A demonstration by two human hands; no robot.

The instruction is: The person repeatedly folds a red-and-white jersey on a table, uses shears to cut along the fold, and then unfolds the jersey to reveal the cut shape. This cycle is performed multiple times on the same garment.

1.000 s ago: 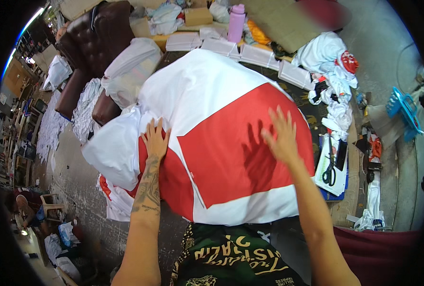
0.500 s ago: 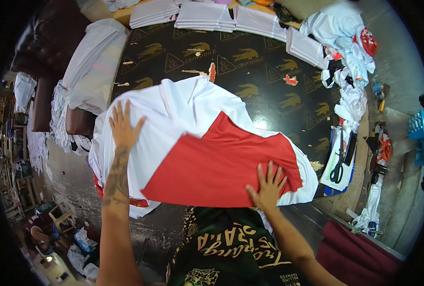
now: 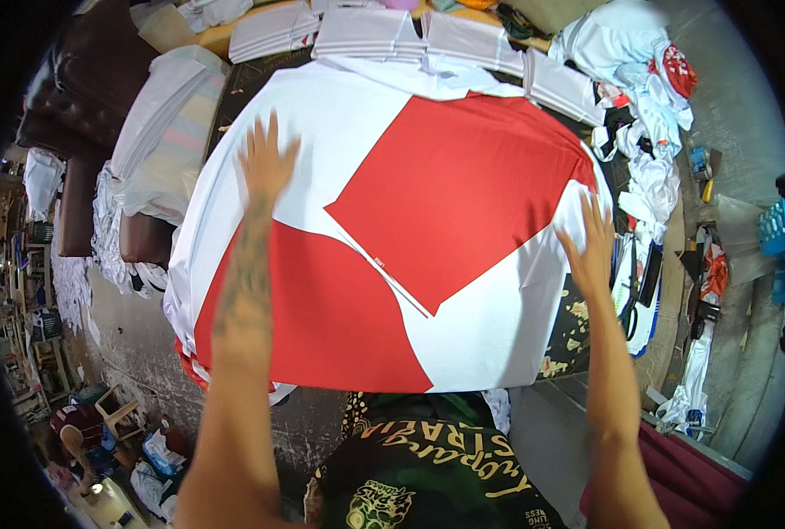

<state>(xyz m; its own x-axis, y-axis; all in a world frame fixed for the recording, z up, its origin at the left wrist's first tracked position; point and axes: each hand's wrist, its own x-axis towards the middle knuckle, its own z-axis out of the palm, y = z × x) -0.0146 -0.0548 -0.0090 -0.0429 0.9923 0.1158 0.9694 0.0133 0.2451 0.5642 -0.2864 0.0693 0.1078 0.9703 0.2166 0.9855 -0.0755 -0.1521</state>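
Note:
A wide white fabric sheet with red printed panels point(image 3: 472, 194) lies spread over the table, its near edge running along my waist. Flat on its upper left white part, or just above it, rests my left hand point(image 3: 269, 163), fingers spread. My right hand point(image 3: 591, 247) is open at the sheet's right edge, fingers stretched forward beside the corner of a red panel. A second red panel point(image 3: 322, 309) lies nearer to me, partly covered by my left forearm. A thin white strip separates the two panels near the middle. Neither hand grips the cloth.
Folded white stacks point(image 3: 370, 35) line the table's far edge. Wrapped white sheets point(image 3: 168, 115) stand at the left, by a dark brown padded seat point(image 3: 88, 79). Scraps of cloth point(image 3: 653, 181) heap along the right, near black scissors point(image 3: 629, 313). A person point(image 3: 79, 432) is at the lower left.
The sheet has been spread out across the table, covering most of its dark top and showing two red panels. Both hands have moved forward, the right one also further right.

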